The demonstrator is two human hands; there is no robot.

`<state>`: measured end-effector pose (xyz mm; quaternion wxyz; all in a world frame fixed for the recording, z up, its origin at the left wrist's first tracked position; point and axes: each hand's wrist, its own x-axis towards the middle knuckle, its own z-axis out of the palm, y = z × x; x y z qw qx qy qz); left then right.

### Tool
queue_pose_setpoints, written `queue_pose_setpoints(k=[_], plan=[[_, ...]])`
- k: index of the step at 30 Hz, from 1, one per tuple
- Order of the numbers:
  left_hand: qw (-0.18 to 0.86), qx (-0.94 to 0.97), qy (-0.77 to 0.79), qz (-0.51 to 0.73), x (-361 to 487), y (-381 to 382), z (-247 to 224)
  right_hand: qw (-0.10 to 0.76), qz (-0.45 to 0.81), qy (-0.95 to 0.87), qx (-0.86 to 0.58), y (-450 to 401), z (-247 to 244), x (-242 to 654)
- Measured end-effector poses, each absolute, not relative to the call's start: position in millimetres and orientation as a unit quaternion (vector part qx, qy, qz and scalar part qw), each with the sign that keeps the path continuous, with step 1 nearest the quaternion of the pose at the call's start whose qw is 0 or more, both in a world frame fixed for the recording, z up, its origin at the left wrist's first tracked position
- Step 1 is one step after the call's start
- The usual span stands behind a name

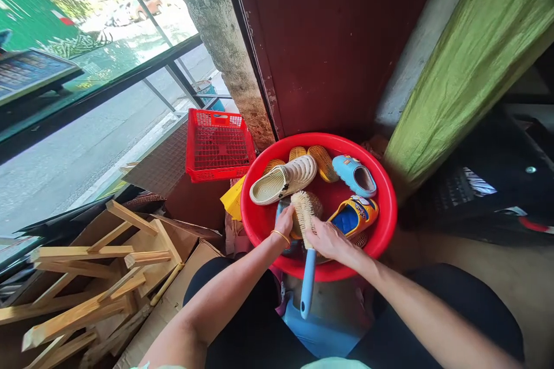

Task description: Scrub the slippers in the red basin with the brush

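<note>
BRUSH ON SLIPPER, LOW OVER THE RED BASIN

And right there, just above a red plastic basin (387,207), a tight two-handed hold: a scrubbing brush (307,285) with a pale blue handle and tan bristles, set hard against a slipper (283,242). Most of that slipper hidden behind hands and bristles, only a bluish edge showing, and its exact shape impossible to call from here. Its place: inside the near side of the basin, lifted clear of the pile.

The technique call: short strokes look best here, with the bristles flat to the surface and the slipper braced low, so any drips land in the basin.

Now the hands! The left hand (284,223), gold bangle (280,236) at the wrist, fingers together and curled round the slipper's edge. Over on the right hand (331,240), fingers together and clamped across the neck of the brush, handle pointing back toward the lap. Both forearms bare, angled in from wide elbows, wrists nearly meeting.

Around the action, a cream ribbed slipper (283,181), a light-blue slipper (355,176) and a yellow-and-blue sandal (352,216), all in the basin. Just beyond on the left, a red plastic crate (219,144) — and nearer, wooden slats (86,282) piled on cardboard.
</note>
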<state>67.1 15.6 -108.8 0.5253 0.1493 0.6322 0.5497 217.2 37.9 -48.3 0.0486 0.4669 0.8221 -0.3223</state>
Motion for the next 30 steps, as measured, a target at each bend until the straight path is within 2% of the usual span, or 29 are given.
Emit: queue_pose_setpoints(k=[9,17,30], plan=[[0.559,0.21,0.603,0.529,69,1,-88,0.087,-0.363,0.716,0.59,110,-72,236],[0.431,0.466,0.659,0.404,74,-19,-66,0.09,-0.38,0.712,0.584,107,-79,237],[0.404,0.547,0.663,0.314,76,-20,-69,0.081,-0.375,0.736,0.558,101,-74,244]])
